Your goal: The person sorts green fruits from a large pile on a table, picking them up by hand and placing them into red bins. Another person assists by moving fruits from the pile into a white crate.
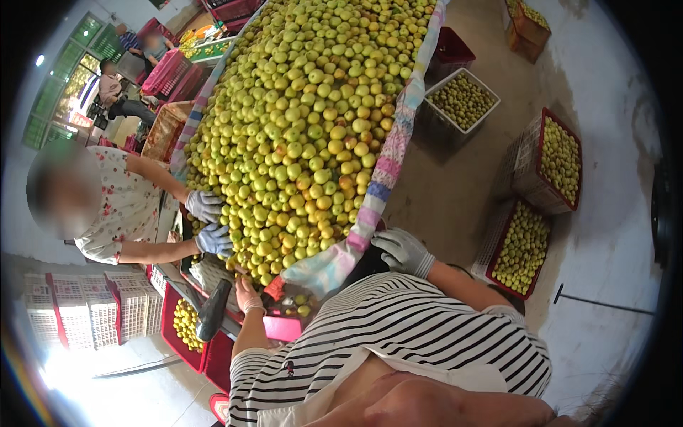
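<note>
A large heap of round yellow-green fruit (299,144) lies before me, bordered by a striped cloth (368,216). My left hand (247,294), without a glove, is at the heap's near edge, beside a dark, rounded object (213,310); its fingertips are partly hidden and I cannot tell if they hold anything. My right hand (404,251), in a grey glove, rests beside the cloth's near right corner with its fingers spread and slightly bent. Between my hands are a red-orange netting piece (274,288) and a few loose fruits (302,309) above a pink surface (283,327).
A co-worker (125,208) at the left has both gloved hands on the fruit. A red crate (169,320) of fruit stands lower left, near stacked white crates (96,309). Filled crates (533,160) and a white bin (427,104) stand right. More people sit at the far left.
</note>
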Demonstrator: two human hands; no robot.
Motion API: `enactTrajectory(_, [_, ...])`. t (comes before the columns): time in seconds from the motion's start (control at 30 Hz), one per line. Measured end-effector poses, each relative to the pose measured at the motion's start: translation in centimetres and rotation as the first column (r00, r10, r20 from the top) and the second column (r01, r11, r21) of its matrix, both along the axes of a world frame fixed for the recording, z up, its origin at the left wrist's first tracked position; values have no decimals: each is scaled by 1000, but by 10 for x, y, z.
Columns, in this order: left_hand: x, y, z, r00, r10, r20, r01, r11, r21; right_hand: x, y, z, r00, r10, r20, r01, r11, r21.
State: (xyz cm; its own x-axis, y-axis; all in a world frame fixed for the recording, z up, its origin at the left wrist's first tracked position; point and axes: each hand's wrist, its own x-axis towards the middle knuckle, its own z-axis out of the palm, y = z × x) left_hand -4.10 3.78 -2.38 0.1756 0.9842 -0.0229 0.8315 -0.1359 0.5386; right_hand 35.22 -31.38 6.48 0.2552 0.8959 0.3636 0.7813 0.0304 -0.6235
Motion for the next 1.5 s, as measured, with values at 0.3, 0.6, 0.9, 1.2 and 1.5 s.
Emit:
enactTrajectory(0.3, [-7, -14, 4, 944, 214, -250, -205, 977, 62, 132, -19, -8, 975, -224, -8, 224, 974, 21])
enactTrajectory(0.6, [239, -31, 60, 748, -124, 651, -262, 847, 463, 308, -25, 26, 934, -356, -23, 353, 932, -82])
enactTrajectory(0.9, [589, -60, 189, 780, -619, 93, 480, 686, 547, 449, -22, 4, 966, -244, -90, 241, 969, -47])
enactTrajectory(1.2, [764, -149, 179, 782, -610, 129, 509, 744, 434, 688, -38, 16, 959, -284, -24, 285, 958, 24])
enactTrajectory(1.5, [819, -161, 175, 900, -431, -64, 415, 802, 430, 772, 60, 53, 996, -37, -80, 48, 989, 142])
